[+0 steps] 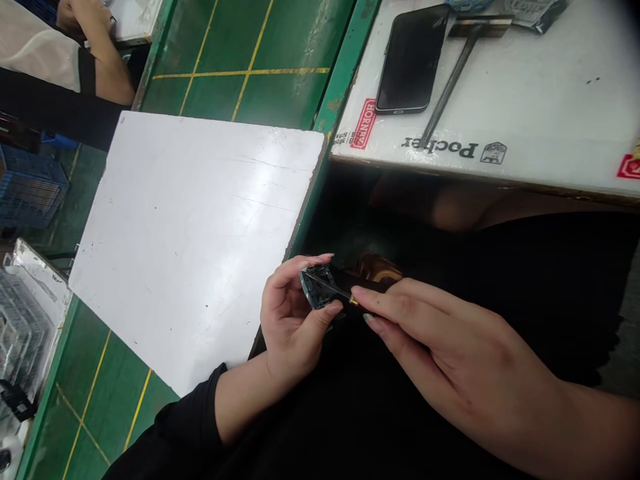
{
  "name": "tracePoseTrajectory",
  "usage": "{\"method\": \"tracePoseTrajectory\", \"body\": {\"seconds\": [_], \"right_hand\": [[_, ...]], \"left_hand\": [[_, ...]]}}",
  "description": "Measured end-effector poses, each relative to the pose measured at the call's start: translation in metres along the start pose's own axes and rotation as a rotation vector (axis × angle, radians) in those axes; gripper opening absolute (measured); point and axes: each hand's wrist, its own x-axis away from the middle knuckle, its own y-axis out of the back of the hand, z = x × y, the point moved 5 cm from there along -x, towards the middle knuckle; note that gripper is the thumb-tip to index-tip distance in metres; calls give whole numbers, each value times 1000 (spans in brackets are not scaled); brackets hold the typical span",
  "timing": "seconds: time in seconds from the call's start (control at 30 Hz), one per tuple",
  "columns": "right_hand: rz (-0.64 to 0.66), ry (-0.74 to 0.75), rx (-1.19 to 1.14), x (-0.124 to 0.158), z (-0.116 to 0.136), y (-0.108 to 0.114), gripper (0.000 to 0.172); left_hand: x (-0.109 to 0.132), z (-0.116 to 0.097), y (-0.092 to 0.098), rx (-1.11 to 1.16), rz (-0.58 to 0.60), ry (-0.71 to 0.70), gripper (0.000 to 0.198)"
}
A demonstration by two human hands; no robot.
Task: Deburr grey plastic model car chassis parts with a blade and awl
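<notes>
Left hand gripping dark metal-rimmed part, possibly phone frame, right hand pinching pick

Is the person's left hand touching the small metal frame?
Touching: the head view shows the left hand curled around the small metal frame, with the thumb pressed on its near edge.

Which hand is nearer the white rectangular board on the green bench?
Left: the left hand sits just beside the edge of the white rectangular board. The right hand lies farther off, beyond the left hand.
</notes>
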Motion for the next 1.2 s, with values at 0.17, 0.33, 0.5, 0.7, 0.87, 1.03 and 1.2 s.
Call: {"method": "tracePoseTrajectory", "body": {"seconds": [0.17,0.33,0.5,0.7,0.87,1.03,1.2], "right_hand": [[-24,12,105,3,7,5,42],[-16,-2,42,1,7,6,39],[-32,10,120,2,5,9,40],[-12,-14,21,0,5,9,37],[-21,40,125,9,7,2,51],[-35,-56,22,1,9,1,39],[-52,-26,69,5,6,-1,44]], "left_hand": [[3,-2,-1,-44,10,-23,55],[5,-2,-1,-54,15,-13,56],[5,-3,-1,-59,18,-22,57],[2,-13,-2,-95,3,-72,56],[2,-12,-2,-131,-19,-55,57],[2,-14,0,-177,-62,-188,56],[5,-9,0,-93,-17,-65,58]]}}
